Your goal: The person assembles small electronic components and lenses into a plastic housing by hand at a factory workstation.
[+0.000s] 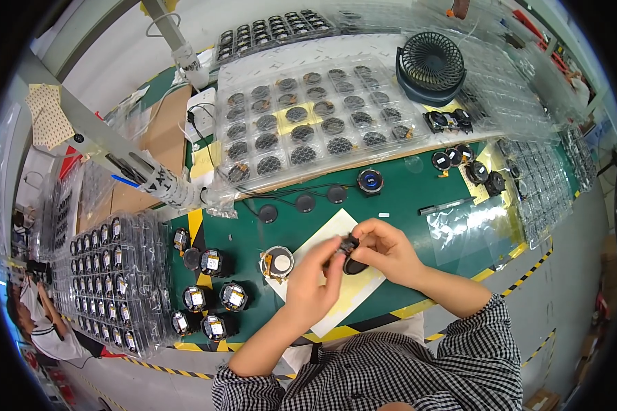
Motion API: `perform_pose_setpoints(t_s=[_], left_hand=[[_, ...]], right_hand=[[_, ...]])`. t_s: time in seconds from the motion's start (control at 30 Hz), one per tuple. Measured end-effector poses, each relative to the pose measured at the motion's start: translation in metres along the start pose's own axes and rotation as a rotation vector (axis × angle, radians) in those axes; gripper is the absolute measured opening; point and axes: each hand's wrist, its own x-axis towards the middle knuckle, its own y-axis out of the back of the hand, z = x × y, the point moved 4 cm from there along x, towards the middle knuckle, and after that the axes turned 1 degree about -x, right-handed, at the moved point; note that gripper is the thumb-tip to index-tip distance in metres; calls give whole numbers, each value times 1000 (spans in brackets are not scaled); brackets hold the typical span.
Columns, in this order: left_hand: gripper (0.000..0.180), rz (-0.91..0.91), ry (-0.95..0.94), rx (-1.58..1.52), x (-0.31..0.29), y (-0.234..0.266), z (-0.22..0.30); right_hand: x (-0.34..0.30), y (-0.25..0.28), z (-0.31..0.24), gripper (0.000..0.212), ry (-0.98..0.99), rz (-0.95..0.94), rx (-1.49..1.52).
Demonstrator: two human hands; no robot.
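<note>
Above a pale yellow sheet (332, 312) on the green bench, both of my hands meet around a small black part (349, 244). My left hand (313, 277) pinches it from the left, fingers pointing up and inward. Thumb and fingers of my right hand (387, 250) close on it from the right. A round dark disc (354, 266) shows just under the right fingers; whether it is joined to the small part I cannot tell. Left of the sheet lies a round white-faced unit with an orange ribbon (278, 262).
Several black round modules with white labels (212, 262) stand at left, beside a stacked clear tray (103, 288). A large clear tray of round parts (308, 123) spans the back. A black fan (430, 67) stands back right, a marker pen (445, 205) at right. Black discs on cables (305, 203) lie ahead.
</note>
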Motion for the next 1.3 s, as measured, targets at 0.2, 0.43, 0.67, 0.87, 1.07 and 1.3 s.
perform_pose_setpoints(t_s=[0.2,0.43,0.67,0.87,1.07,1.3], left_hand=[[32,89,631,-758,11,10,-24],[31,-79,595,-803,2,-2,-19],[46,-154,179,-321,-2,-5,-6],[49,-120,-50,-55,0,-5,2],[42,-106,-247,-97,1,-7,1],[41,-98,-293,-19,3,-4,7]], right_hand=[[3,-2,-29,46,491,-24,-722],[-7,-4,-39,33,641,-43,-777],[-4,1,-39,19,416,66,-577],[-7,3,-35,19,551,117,-598],[-11,6,-31,27,654,103,-607],[-10,2,-39,36,706,83,-699]])
